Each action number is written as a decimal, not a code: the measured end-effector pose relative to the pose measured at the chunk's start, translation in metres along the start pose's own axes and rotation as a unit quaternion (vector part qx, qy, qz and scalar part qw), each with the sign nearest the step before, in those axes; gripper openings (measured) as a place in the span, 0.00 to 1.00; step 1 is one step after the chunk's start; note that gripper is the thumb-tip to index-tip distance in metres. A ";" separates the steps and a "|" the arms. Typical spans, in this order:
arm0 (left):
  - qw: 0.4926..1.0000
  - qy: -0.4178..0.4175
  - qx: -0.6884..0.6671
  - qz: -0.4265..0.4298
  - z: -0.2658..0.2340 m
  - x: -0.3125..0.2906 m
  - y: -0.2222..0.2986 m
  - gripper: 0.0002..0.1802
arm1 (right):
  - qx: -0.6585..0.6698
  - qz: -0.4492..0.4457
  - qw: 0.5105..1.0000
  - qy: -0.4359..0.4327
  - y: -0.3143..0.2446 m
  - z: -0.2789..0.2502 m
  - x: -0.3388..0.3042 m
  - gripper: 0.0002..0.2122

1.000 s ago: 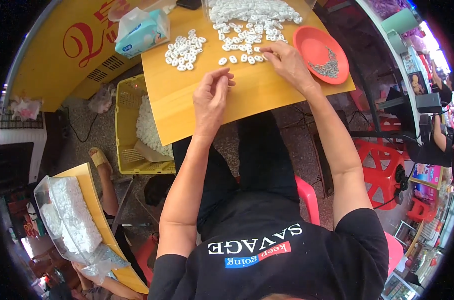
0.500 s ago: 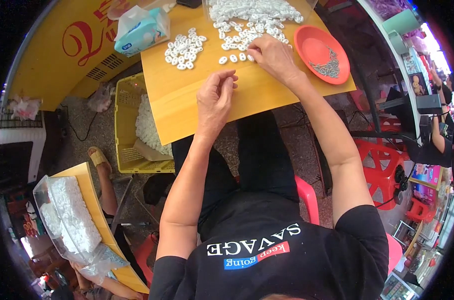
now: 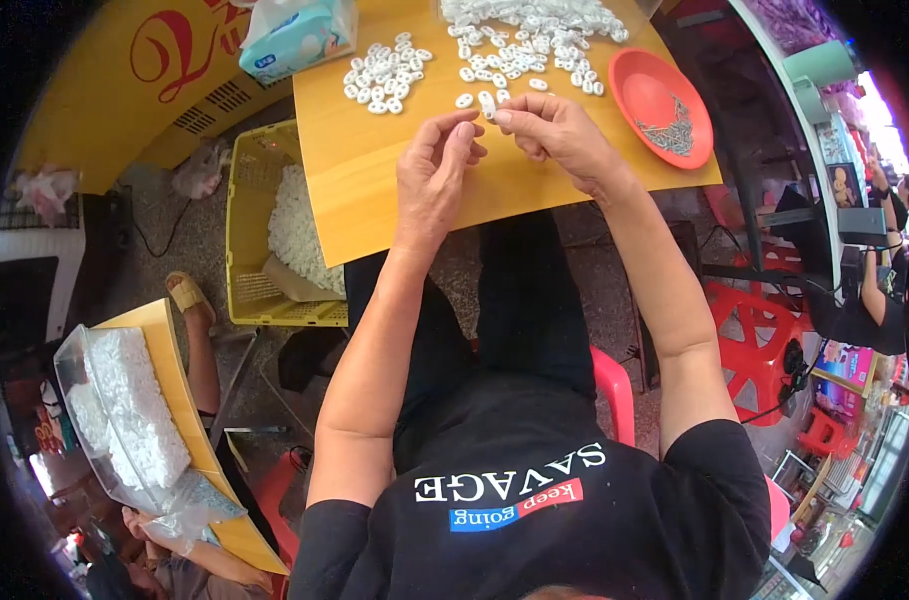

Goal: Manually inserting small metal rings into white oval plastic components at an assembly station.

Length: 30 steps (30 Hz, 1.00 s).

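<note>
Yellow wood makes the tabletop [image 3: 365, 195], a red oval plate [image 3: 640, 85] at its right. The person's right hand [image 3: 567, 142] pinches a white two-holed piece [image 3: 488, 104] above the wood, near scattered ones; the left hand [image 3: 433, 172] curls just beside, its grip unclear to me. Thin metal pins [image 3: 677, 132] lie on the plate.

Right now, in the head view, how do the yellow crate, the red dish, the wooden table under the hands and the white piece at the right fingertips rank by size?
1. Wooden table, though cut off at the top
2. Yellow crate
3. Red dish
4. White piece
</note>
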<state>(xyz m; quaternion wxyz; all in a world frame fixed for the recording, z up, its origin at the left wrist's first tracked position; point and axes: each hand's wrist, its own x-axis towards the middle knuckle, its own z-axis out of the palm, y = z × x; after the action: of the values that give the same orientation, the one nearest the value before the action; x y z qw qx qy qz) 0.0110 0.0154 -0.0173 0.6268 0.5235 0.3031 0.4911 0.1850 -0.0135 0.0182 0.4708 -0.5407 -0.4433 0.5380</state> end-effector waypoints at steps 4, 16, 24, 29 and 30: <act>0.999 -0.003 -0.036 -0.013 -0.007 0.003 -0.003 0.11 | -0.043 -0.010 0.999 0.011 0.002 0.014 -0.004 0.09; 0.998 0.038 0.002 0.048 -0.001 -0.001 -0.008 0.05 | -0.048 0.007 0.997 0.060 0.004 0.025 -0.007 0.14; 0.997 0.025 0.029 0.071 0.002 -0.003 -0.008 0.07 | 0.149 0.049 0.988 0.007 -0.001 0.023 -0.013 0.11; 0.998 0.034 -0.044 0.037 0.004 -0.006 -0.003 0.08 | 0.179 0.037 0.983 0.024 0.003 0.026 -0.014 0.10; 0.999 0.019 -0.017 0.039 0.003 -0.006 -0.002 0.07 | 0.186 0.028 0.982 0.026 0.004 0.026 -0.014 0.10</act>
<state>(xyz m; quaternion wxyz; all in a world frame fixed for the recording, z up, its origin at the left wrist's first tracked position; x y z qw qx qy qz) 0.0128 0.0086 -0.0195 0.6105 0.5144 0.2860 0.5301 0.1587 -0.0270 0.0167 0.5590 -0.4698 -0.3083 0.6097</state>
